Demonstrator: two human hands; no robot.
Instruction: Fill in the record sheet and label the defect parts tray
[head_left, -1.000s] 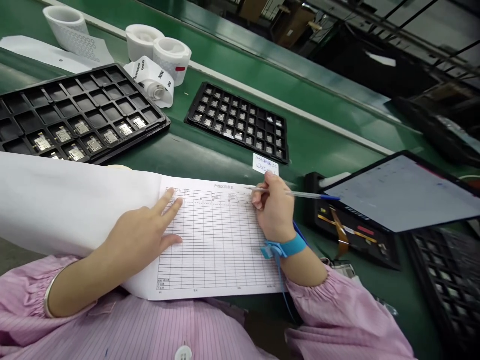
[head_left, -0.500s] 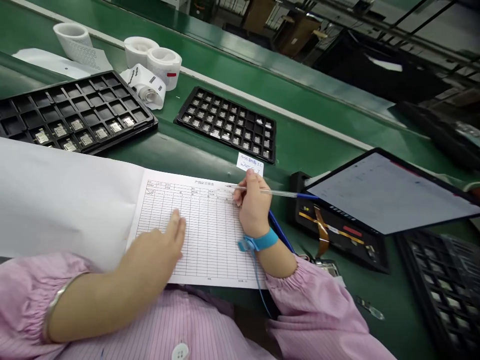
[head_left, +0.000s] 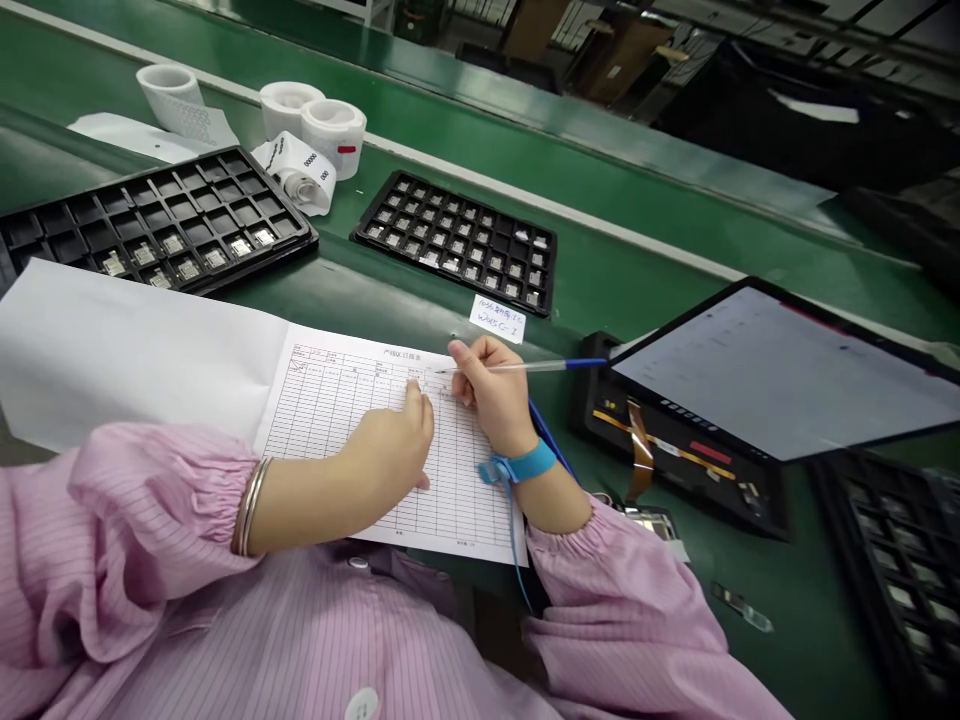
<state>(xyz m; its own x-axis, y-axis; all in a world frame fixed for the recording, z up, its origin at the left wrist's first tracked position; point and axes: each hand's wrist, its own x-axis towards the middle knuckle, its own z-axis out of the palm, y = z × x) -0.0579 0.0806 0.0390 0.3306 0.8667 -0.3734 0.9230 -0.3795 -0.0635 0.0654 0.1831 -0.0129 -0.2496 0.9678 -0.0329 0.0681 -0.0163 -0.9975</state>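
A printed form [head_left: 330, 420] with a ruled grid lies on the green bench in front of me, its blank white page folded out to the left. My left hand [head_left: 394, 445] rests on the form, index finger stretched toward the heading rows, with nothing in it. In my right hand [head_left: 499, 395] a ballpoint pen [head_left: 544, 366] with a blue end is pinched, lying nearly level with its tip to the left over the top of the form. A blue wrist strap [head_left: 529, 462] with a cord circles my right wrist. Just beyond that hand is a small handwritten label [head_left: 498, 318].
Two black compartment trays [head_left: 454, 240] [head_left: 172, 215] with small metal parts stand beyond the form. White rolls [head_left: 334, 135] sit behind them. At the right, a tilted tablet screen [head_left: 795, 375] rises over a black case [head_left: 675, 470], beside another parts tray [head_left: 892, 570].
My left hand has slid right and up across the form, toward the pen tip. My right hand has moved slightly left with the pen, uncovering the handwritten label.
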